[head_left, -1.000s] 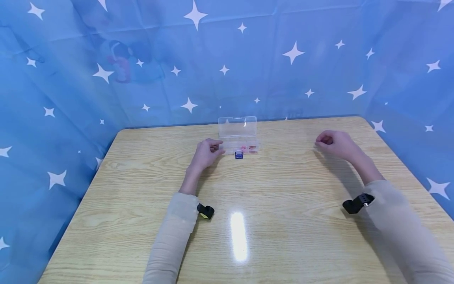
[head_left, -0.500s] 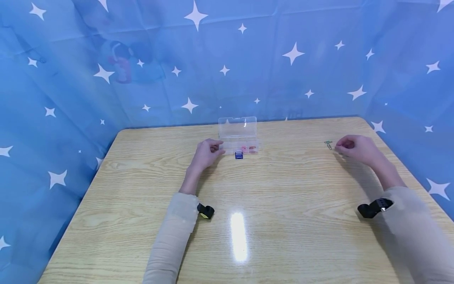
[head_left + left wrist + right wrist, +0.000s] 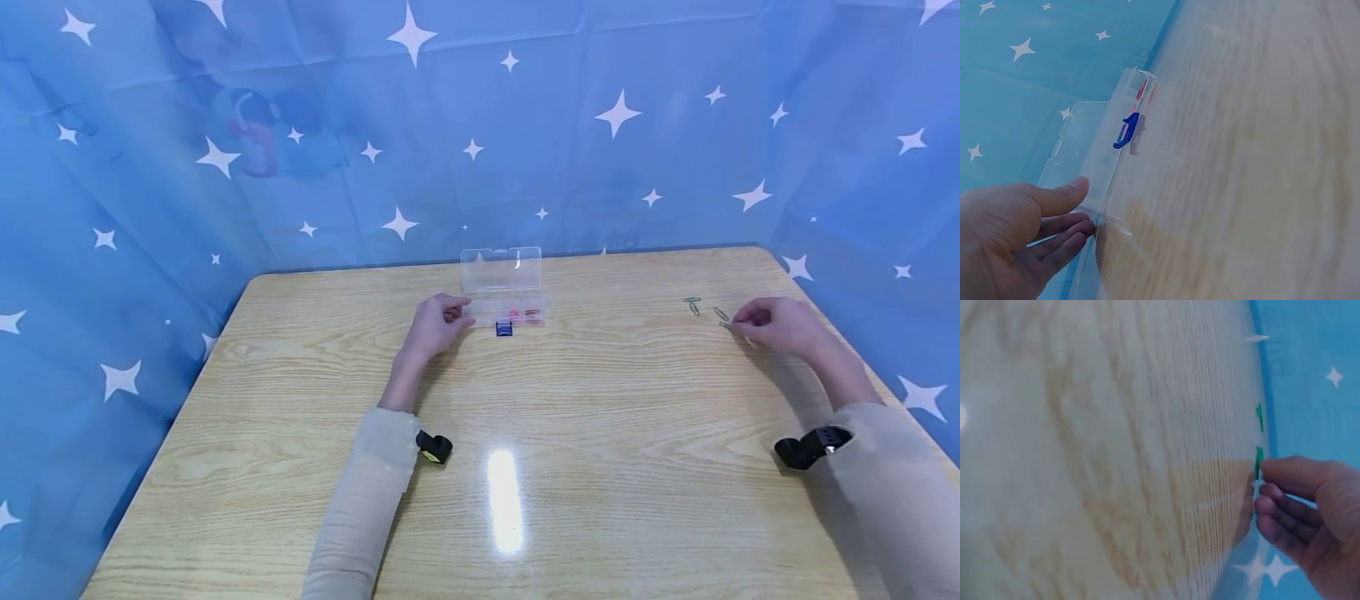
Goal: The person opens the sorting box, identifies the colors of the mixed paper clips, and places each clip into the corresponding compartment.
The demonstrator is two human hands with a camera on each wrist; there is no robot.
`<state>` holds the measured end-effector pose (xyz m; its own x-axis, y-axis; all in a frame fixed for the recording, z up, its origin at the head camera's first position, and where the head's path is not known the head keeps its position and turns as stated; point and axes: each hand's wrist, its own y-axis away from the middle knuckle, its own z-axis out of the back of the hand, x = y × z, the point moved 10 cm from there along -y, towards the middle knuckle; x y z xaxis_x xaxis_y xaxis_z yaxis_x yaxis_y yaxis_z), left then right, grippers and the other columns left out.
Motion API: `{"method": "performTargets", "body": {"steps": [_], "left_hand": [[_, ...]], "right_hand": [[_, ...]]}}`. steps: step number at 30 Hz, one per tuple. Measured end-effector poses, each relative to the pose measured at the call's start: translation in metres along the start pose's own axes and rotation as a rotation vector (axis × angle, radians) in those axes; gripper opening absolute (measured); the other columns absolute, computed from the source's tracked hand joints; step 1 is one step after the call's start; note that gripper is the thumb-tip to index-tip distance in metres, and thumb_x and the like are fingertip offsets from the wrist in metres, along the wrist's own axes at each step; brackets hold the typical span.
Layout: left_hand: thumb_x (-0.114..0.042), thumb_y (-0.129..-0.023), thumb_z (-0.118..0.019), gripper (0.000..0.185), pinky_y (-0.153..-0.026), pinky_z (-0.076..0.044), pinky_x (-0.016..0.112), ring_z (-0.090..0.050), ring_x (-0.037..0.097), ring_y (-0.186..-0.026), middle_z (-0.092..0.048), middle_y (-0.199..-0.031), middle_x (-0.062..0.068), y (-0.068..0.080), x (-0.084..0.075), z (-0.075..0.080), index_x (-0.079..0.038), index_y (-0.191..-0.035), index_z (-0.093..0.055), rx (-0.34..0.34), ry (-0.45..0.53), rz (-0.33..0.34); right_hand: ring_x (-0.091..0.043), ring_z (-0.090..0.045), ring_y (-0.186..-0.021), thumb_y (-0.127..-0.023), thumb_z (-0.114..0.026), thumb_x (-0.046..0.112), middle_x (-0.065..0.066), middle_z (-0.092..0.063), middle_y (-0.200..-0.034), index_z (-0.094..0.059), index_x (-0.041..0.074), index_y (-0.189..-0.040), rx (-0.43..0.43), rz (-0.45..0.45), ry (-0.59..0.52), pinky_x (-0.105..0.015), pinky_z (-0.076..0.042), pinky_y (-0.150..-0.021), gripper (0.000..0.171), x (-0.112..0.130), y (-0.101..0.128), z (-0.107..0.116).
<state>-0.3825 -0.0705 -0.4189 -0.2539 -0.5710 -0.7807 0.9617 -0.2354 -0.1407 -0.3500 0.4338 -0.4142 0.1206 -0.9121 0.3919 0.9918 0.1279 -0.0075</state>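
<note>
A clear plastic compartment box stands near the table's back edge, its lid raised. A blue latch hangs at its front, and red and pink small pieces lie in its right compartments. My left hand holds the box's left end between thumb and fingers. To the right, my right hand has thumb and fingertips together at a green paper clip, which sticks out from them. Beside it lies another clip. Farther left lie two more green clips, close together.
The wooden table reaches back to a blue star-patterned curtain. A bright light reflection shows on the tabletop. Black wrist cameras sit at both cuffs.
My right hand has moved right and slightly toward me, and green paper clips now show on the table to its left. My left hand and the box have stayed in place.
</note>
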Motion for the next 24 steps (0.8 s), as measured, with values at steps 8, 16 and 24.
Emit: {"method": "performTargets", "body": {"steps": [8,16,24], "left_hand": [[-0.012,-0.097,-0.07,0.036,-0.091,-0.054,0.04,-0.062,0.028,-0.104,-0.065,-0.113,0.017,0.0,0.0,0.0,0.0,-0.13,-0.066,0.002,-0.003,0.0],[-0.012,-0.097,-0.07,0.035,-0.093,-0.054,0.039,-0.063,0.029,-0.106,-0.065,-0.114,0.017,0.001,0.001,0.0,0.0,-0.13,-0.067,-0.001,-0.006,0.014],[-0.012,-0.097,-0.07,0.036,-0.092,-0.054,0.04,-0.063,0.029,-0.104,-0.065,-0.112,0.017,0.0,0.0,-0.001,0.0,-0.13,-0.067,-0.002,-0.008,0.004]], "right_hand": [[-0.014,-0.054,-0.07,-0.097,-0.068,0.02,-0.002,-0.067,-0.078,-0.07,-0.005,-0.1,0.054,-0.03,-0.002,-0.028,-0.043,-0.058,0.026,0.0,-0.001,-0.005],[-0.015,-0.055,-0.071,-0.097,-0.068,0.021,-0.004,-0.067,-0.083,-0.07,-0.003,-0.098,0.042,0.016,-0.014,-0.027,-0.044,-0.059,0.024,0.018,-0.007,-0.008],[-0.018,-0.056,-0.074,-0.097,-0.065,0.019,-0.006,-0.066,-0.085,-0.068,-0.002,-0.1,0.049,0.041,-0.045,-0.028,-0.045,-0.061,0.022,0.046,-0.021,-0.019]]}}
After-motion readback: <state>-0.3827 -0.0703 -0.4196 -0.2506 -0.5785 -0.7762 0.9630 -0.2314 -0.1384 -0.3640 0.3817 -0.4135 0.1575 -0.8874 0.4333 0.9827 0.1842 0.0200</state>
